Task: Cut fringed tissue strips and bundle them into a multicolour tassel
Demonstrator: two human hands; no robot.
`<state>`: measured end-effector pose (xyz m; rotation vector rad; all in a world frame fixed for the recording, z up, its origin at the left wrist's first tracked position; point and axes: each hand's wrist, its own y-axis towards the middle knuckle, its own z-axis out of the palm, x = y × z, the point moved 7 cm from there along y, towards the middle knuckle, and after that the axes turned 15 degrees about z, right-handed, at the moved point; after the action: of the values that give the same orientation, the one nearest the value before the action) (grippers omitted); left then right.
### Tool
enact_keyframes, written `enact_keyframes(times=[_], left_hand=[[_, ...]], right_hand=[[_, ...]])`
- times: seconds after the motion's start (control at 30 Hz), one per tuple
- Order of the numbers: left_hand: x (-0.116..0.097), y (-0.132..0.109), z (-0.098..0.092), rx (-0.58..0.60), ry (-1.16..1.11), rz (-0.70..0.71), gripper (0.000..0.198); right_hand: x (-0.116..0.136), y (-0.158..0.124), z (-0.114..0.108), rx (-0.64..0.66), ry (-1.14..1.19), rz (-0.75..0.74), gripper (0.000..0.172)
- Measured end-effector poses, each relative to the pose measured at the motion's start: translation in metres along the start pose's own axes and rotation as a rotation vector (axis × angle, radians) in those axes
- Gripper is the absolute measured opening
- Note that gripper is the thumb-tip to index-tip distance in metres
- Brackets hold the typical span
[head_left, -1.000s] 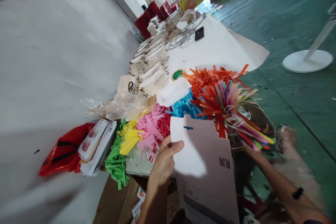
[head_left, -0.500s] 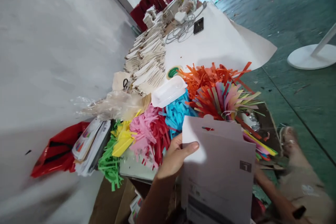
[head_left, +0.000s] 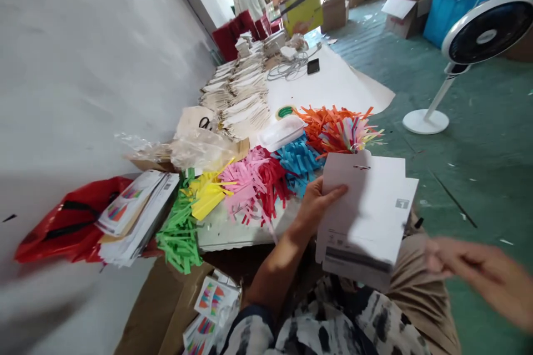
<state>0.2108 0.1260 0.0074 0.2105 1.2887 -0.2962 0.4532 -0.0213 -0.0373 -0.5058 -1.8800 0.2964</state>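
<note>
white cards in left hand

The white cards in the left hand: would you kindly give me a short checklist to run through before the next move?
Left hand grip on the white cards: ok, thumb across the front.
Right hand free of the cards: ok, open and apart from them, though blurred.
Card edges aligned: not ok, the sheets sit offset.
Cards clear of the blue paper fringe: cannot tell, they overlap in this view.
Small print on the cards readable: cannot tell, too small.
Scissors away from the hands: ok, they lie well beyond them.
</note>
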Motion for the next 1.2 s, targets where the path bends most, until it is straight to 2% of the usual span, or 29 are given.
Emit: enact_keyframes(times=[0.07, 0.1, 0.17, 0.27, 0.37, 0.53, 0.63, 0.77, 0.9, 1.0, 1.07, 1.1, 1.13, 1.2], left_hand=[[-0.002, -0.006, 0.001, 0.004, 0.002, 0.011, 0.057], [-0.002, -0.009, 0.001, 0.007, 0.015, 0.015, 0.057], [-0.002, -0.015, 0.003, 0.026, 0.059, 0.028, 0.055], [-0.003, -0.026, 0.008, 0.081, 0.137, 0.051, 0.051], [-0.006, -0.034, 0.010, 0.147, 0.179, 0.059, 0.050], [-0.003, -0.043, 0.009, 0.257, 0.230, 0.019, 0.055], [0.002, -0.046, 0.010, 0.302, 0.211, -0.002, 0.056], [0.008, -0.046, 0.009, 0.312, 0.141, -0.052, 0.057], [0.007, -0.045, 0.008, 0.318, 0.079, -0.090, 0.059], [0.003, -0.045, 0.007, 0.304, 0.085, -0.088, 0.060], [0.001, -0.045, 0.005, 0.257, 0.091, -0.078, 0.061], [0.001, -0.045, 0.003, 0.219, 0.094, -0.062, 0.061], [0.000, -0.044, 0.000, 0.175, 0.099, -0.038, 0.060], [-0.001, -0.042, -0.007, 0.095, 0.120, 0.015, 0.057]], right_hand=[[0.022, -0.006, -0.030, -0.283, 0.064, -0.040, 0.023], [0.034, -0.005, -0.031, -0.297, 0.149, -0.074, 0.035], [0.054, 0.003, -0.019, -0.200, 0.354, -0.094, 0.051], [0.065, 0.015, 0.004, -0.094, 0.529, -0.022, 0.052], [0.059, 0.022, 0.016, 0.050, 0.498, 0.112, 0.049], [0.053, 0.020, 0.015, 0.275, 0.340, 0.230, 0.054], [0.055, 0.015, 0.018, 0.283, 0.332, 0.255, 0.058], [0.053, 0.013, 0.028, 0.232, 0.482, 0.319, 0.052], [0.047, 0.013, 0.041, 0.286, 0.560, 0.411, 0.046], [0.049, 0.016, 0.043, 0.298, 0.533, 0.399, 0.051], [0.054, 0.018, 0.040, 0.240, 0.457, 0.351, 0.054], [0.059, 0.018, 0.035, 0.155, 0.394, 0.292, 0.056], [0.066, 0.016, 0.027, 0.018, 0.311, 0.202, 0.059], [0.087, 0.001, 0.006, -0.375, 0.088, -0.067, 0.066]])
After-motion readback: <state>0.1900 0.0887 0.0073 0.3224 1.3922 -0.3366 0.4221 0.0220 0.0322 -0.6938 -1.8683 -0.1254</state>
